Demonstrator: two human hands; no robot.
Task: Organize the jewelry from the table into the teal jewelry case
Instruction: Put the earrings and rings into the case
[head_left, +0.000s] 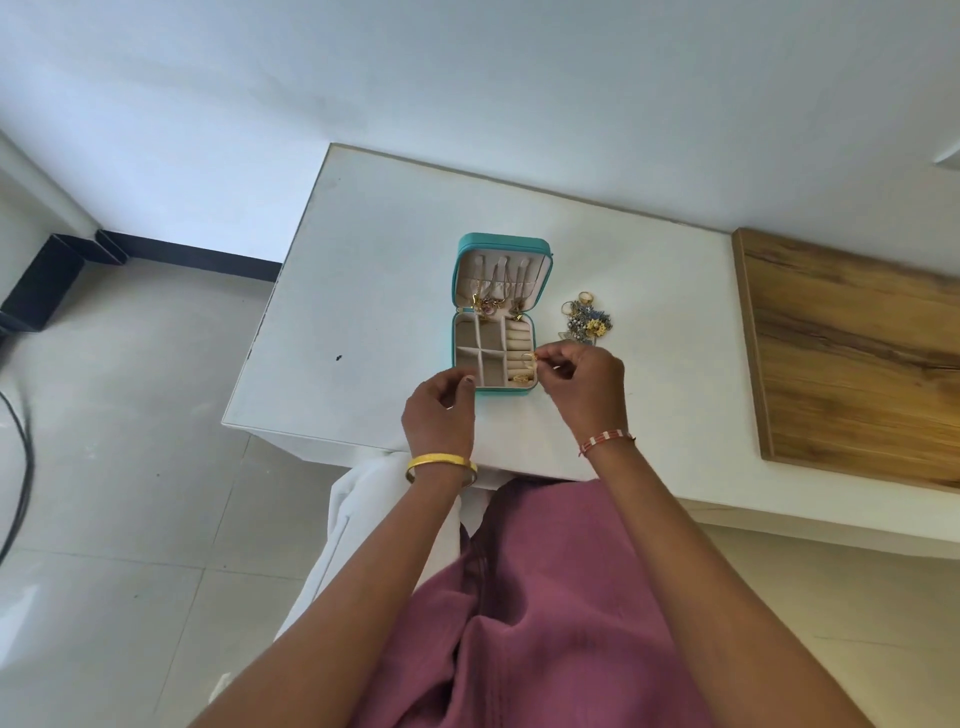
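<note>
1. Jewelry case (540, 244), teal, lies open near the middle of a white counter (363, 270), its lid tipped back away from the person.
2. The lid's pale lining carries several necklaces (491, 304); their pendants hang bunched at the hinge.
3. The base of the case is split by dividers into small compartments on its left, with a column of padded ring rolls on its right.
4. A gold ring (521, 379) sits in the nearest ring roll.
5. The right hand (587, 382) is at the right edge of the case, its grip pinched together on a small gold ring (529, 357) held just over the ring rolls.
6. The left hand (441, 410) is at the near left corner of the case, fingers loosely curled and apart with nothing in them; whether the thumb touches the case rim cannot be told.
7. A heap of loose jewelry (589, 322), rings and blue and yellow pieces, lies on the counter just right of the case.
8. The left wrist wears a gold bangle (440, 464); the right wrist wears a red and white beaded bracelet (607, 441).
9. A wooden board (852, 353) lies at the counter's right end.
</note>
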